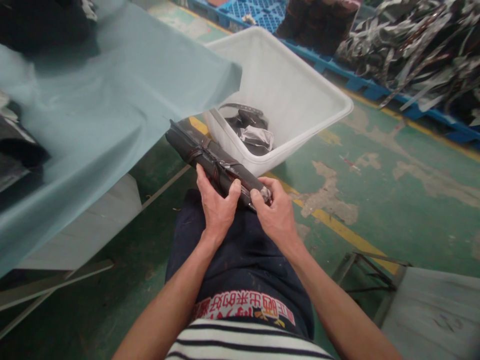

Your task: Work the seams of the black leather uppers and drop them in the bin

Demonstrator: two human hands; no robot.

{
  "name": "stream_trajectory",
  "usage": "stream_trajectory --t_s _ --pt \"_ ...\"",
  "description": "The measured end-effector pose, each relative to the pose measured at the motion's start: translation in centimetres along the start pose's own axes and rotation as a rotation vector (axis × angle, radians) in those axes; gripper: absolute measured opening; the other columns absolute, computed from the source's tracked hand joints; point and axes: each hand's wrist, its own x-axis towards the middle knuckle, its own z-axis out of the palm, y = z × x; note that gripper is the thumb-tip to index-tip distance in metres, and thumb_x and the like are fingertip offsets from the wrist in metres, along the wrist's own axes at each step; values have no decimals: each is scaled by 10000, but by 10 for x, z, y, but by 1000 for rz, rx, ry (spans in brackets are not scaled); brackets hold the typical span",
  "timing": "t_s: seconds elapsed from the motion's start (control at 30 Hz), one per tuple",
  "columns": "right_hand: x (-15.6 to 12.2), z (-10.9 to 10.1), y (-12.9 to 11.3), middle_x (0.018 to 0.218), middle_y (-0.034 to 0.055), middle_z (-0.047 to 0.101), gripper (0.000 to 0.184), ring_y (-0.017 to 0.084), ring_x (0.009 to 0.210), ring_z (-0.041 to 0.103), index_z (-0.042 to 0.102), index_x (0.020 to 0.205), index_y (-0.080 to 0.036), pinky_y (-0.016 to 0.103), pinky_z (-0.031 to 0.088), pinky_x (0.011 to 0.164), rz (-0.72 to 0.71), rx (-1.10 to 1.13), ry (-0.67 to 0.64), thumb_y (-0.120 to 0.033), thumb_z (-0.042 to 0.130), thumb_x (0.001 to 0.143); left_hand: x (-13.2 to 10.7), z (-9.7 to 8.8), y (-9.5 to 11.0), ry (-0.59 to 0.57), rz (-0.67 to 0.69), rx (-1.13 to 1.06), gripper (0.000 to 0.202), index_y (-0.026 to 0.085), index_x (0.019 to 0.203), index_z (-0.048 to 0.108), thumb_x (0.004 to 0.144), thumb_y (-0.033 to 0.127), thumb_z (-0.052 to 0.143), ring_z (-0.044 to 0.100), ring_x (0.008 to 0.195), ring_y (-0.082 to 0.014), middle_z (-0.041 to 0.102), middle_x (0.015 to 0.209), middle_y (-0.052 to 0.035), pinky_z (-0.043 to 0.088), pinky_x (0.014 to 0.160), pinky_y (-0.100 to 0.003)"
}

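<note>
A long dark rolled bundle (202,150), tied round with a strap, lies slanted across my lap. My left hand (215,202) is wrapped round its middle, thumb on top. At the bundle's near end my right hand (275,212) pinches it, fingers closed on the shiny tip. Both hands rest above my dark trousers (240,255).
A white plastic tub (292,75) stands just beyond the bundle with dark straps and a crumpled bag in it. A table covered in pale blue cloth (112,95) is on the left. Blue pallets (360,80) with piled dark strips fill the back right. A grey stool (431,310) is at lower right.
</note>
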Motion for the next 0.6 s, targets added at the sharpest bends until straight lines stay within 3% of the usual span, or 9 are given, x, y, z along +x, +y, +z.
stream_trajectory --t_s 0.1,0.2,0.3,0.4,0.6 --pt "-1 -5 2 975 59 783 436 269 827 686 703 1259 -246 418 532 813 -11 -52 -40 -435 545 899 0 0 -1 -2 -3 5 1044 195 1735 213 897 389 806 349 1674 -331 342 1781 -197 290 1388 -482" --pt "2 -8 4 1014 57 800 414 273 917 720 711 1243 -251 429 550 888 -14 55 -75 -404 487 931 0 0 -2 1 2 16 1045 211 1739 214 899 397 807 338 1680 -329 347 1783 -181 284 1392 -485" --pt "6 -5 2 1009 63 805 423 267 901 723 724 1151 -234 428 557 877 25 127 -48 -550 526 951 0 0 -2 1 10 31 1034 220 1740 219 907 410 801 351 1676 -321 358 1780 -173 293 1391 -470" --pt "5 1 1 928 53 784 486 254 814 696 714 1112 -227 397 543 777 68 106 -7 -642 646 869 -1 0 -1 3 15 36 1012 231 1740 214 923 403 786 381 1661 -313 363 1779 -165 322 1380 -460" --pt "-1 -4 13 1051 50 786 525 221 848 703 656 1361 -203 379 550 819 -29 196 -119 -472 563 919 -2 -1 2 18 19 57 981 209 1723 240 928 407 779 328 1682 -330 325 1786 -180 270 1398 -476"
